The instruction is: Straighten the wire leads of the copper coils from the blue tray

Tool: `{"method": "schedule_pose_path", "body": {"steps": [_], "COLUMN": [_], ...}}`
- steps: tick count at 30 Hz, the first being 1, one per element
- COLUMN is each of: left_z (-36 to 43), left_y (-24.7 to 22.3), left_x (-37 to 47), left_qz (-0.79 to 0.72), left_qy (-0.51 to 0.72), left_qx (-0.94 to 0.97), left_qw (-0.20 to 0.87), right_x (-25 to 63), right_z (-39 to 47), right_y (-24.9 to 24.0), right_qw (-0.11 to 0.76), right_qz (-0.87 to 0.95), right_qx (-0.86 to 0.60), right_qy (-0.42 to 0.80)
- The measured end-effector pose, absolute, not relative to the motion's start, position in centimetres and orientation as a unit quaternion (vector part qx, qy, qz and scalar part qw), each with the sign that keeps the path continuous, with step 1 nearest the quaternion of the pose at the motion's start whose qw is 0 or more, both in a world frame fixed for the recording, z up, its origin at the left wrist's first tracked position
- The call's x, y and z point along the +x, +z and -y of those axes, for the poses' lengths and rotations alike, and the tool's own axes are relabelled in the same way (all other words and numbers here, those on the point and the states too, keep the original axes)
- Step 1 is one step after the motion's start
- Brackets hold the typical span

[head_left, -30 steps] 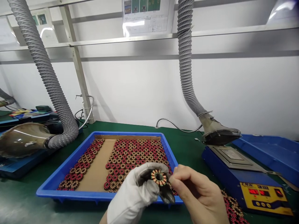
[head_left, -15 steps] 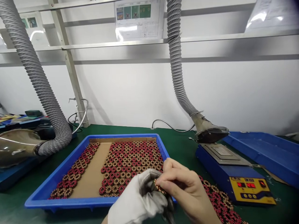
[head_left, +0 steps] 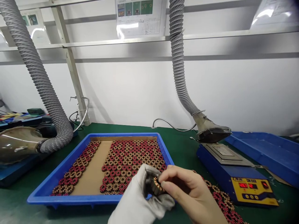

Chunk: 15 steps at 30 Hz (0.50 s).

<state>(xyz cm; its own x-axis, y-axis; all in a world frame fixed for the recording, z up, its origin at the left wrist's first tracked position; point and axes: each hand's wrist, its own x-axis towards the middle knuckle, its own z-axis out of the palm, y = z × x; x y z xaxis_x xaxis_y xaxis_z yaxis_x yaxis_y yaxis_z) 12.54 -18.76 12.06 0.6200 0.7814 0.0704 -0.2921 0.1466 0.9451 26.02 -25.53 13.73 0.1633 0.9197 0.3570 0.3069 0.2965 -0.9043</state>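
Note:
My left hand point(head_left: 144, 196), in a white and grey glove, is closed around a small copper-wound ring point(head_left: 157, 186) at the lower middle. Bare, my right hand point(head_left: 189, 193) pinches at the ring's right edge with thumb and forefinger. Beyond them lies a blue tray point(head_left: 77, 199) lined with brown cardboard. Rows of red and copper-coloured wound rings point(head_left: 133, 155) cover its right part, and a narrower band of them point(head_left: 79, 166) runs along its left side. More rings point(head_left: 218, 197) lie on the green table, partly hidden behind my right hand.
A blue heating device point(head_left: 252, 189) with a yellow panel stands at the right, below an extraction hood point(head_left: 212, 132) on a grey hose. Behind it is another blue tray point(head_left: 266, 151). A second hood point(head_left: 18, 144) hangs at the left.
My left glove has opened and turned a little, so more of the ring shows. My right fingers remain at its edge. The view has shifted slightly.

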Motion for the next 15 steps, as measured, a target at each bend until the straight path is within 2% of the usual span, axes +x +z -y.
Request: {"method": "schedule_pose_path", "body": {"steps": [3, 7, 15], "left_z": [18.3, 18.0, 18.1], "left_y": [12.2, 12.1, 11.8], "left_x": [12.4, 11.5, 11.5], "left_qz": [-0.224, -0.191, -0.173], "left_qy": [0.354, 0.338, 0.343], "left_qx": [0.518, 0.568, 0.513], "left_qw": [0.746, 0.726, 0.767], "right_x": [25.6, 25.5, 25.8], "right_z": [25.1, 24.9, 24.7], "right_y": [13.7, 13.4, 12.9], "right_qw": [0.573, 0.605, 0.637], "right_qz": [0.572, 0.564, 0.540], "right_qx": [-0.519, -0.502, -0.456], "right_qy": [0.274, 0.251, 0.307]}}
